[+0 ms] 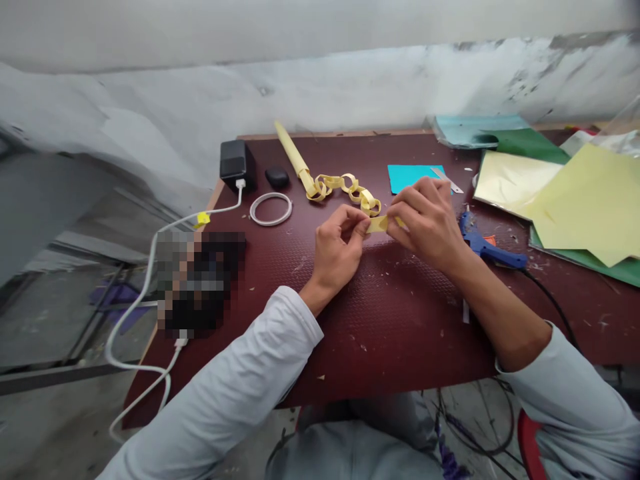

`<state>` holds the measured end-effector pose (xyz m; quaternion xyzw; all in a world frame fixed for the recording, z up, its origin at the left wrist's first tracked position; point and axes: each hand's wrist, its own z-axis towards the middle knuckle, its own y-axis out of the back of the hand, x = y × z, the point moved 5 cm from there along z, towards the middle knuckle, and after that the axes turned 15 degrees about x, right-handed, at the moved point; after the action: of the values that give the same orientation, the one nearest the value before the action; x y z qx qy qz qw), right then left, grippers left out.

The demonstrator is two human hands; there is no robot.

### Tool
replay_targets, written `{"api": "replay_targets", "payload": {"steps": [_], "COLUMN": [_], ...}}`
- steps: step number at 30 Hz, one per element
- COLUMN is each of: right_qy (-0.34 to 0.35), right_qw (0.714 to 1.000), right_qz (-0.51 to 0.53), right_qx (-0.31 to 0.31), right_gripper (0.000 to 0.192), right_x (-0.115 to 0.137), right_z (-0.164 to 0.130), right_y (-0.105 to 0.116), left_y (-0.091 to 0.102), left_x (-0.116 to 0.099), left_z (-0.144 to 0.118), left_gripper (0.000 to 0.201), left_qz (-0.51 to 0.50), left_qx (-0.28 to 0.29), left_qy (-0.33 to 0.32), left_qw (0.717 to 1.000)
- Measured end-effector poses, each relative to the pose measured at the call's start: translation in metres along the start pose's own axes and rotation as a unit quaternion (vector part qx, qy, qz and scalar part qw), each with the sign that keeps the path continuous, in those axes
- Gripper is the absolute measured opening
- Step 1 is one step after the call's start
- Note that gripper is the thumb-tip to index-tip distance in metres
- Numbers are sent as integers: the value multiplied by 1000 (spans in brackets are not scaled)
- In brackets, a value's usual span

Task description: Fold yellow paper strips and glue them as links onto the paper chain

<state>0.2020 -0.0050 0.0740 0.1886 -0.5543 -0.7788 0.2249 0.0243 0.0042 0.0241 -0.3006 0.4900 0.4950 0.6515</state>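
Note:
A chain of yellow paper loops (345, 189) lies on the dark red table (390, 313), running from a rolled yellow paper tube (293, 157) toward my hands. Both hands pinch a yellow paper strip (379, 224) at the chain's near end. My left hand (339, 248) grips the strip's left end between thumb and fingers. My right hand (425, 217) holds its right end, with the fingers curled over it. Part of the strip is hidden under my right fingers.
A blue glue gun (487, 247) with a black cord lies right of my right hand. Yellow (585, 200) and green paper sheets sit far right, a cyan sheet (413, 177) behind my hands. A black charger (235, 163), black case (277, 177), coiled white cable (271, 209) at left.

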Motion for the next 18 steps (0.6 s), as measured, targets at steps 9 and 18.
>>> {"api": "replay_targets", "payload": {"steps": [9,18], "right_qy": [-125,-144], "right_qw": [992,986], "right_qz": [-4,-7], "right_qx": [-6,-82], "right_gripper": [18,12], "right_x": [-55,-40], "right_z": [-8,-13], "right_y": [4,13], "left_y": [25,23], "left_x": [12,4], "left_z": [3,0], "left_gripper": [13,13], "left_qz": [-17,43], "left_qx": [-93,-87], "left_qy": [35,13], "left_qw": [995,995]}}
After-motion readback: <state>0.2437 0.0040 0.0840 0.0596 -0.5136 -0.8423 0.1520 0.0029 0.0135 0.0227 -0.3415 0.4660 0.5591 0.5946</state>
